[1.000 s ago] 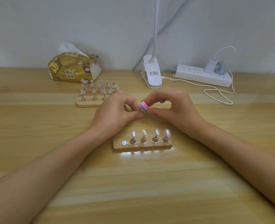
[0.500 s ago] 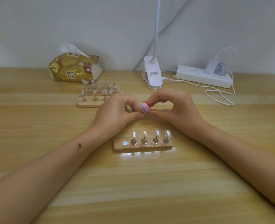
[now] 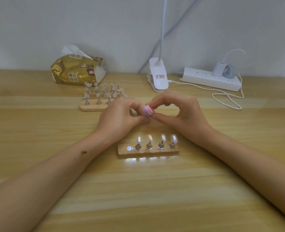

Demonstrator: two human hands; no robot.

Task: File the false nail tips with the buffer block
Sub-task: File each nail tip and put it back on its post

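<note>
My right hand (image 3: pixel 177 113) pinches a small pink, white and purple buffer block (image 3: pixel 148 111) between thumb and fingers above the table's middle. My left hand (image 3: pixel 121 117) is curled right against the block's left face; its fingertips are pinched together, and whatever they hold is hidden. Just in front of both hands lies a small wooden stand (image 3: pixel 148 152) with several clear nail tips (image 3: pixel 163 137) upright on metal pegs; its leftmost socket (image 3: pixel 129 148) is bare. A larger wooden stand (image 3: pixel 95 107) with several more tips sits behind my left hand.
A gold tissue pack (image 3: pixel 76 72) lies at the back left. A white clip lamp base (image 3: pixel 158 77) stands at the back centre, and a white power strip (image 3: pixel 212 80) with plugs and a looping cable (image 3: pixel 227 99) lies at the back right against the wall.
The hands stay pressed together at the same spot. The buffer block shifts only slightly between my fingers.
</note>
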